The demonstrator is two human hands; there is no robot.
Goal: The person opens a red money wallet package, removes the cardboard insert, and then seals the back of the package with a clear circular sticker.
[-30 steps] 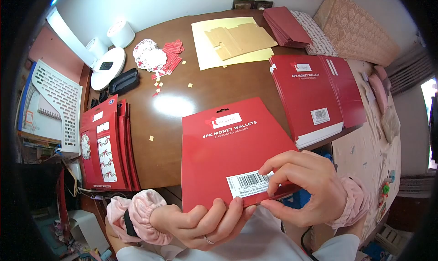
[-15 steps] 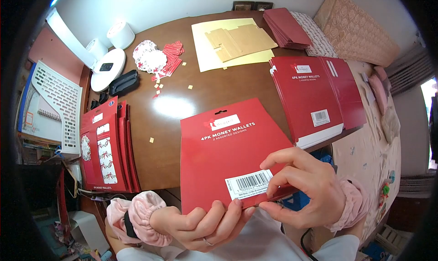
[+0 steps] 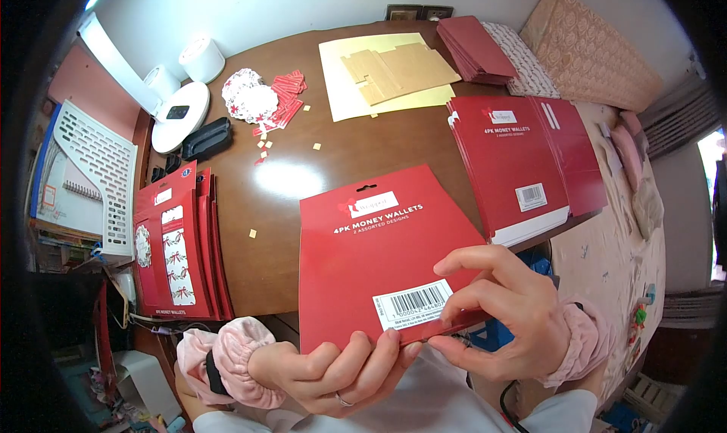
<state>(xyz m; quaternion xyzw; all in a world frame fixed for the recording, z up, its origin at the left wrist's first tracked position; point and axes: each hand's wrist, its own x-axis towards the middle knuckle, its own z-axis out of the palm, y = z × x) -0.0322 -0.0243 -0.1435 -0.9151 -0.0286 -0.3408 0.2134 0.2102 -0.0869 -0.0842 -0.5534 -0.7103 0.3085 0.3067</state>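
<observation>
A red cardboard pack printed "4PK Money Wallets" (image 3: pixel 363 281) is tilted up over the front edge of the table, its barcode side facing me. My left hand (image 3: pixel 341 372) grips its bottom edge, fingertips on the front just under the white barcode label (image 3: pixel 413 303). My right hand (image 3: pixel 503 319) holds the lower right corner, thumb at the bottom edge and bent fingers at the face, with the index finger raised off the card. The thumb is close to my left fingertips. Part of the lower right edge is hidden behind my right hand.
Similar filled packs (image 3: pixel 178 244) stand at the left. Flat red packs (image 3: pixel 503 160) are stacked at the right. Toward the back lie red envelopes (image 3: pixel 473 47), brown cardboard (image 3: pixel 397 70), round white tags (image 3: pixel 250 96), red strips (image 3: pixel 288 96) and a black tray (image 3: pixel 206 138). A lamp base (image 3: pixel 182 119) stands nearby.
Almost nothing differs. My right hand has shifted very slightly at the pack's lower edge, while the pack and my left hand keep their places.
</observation>
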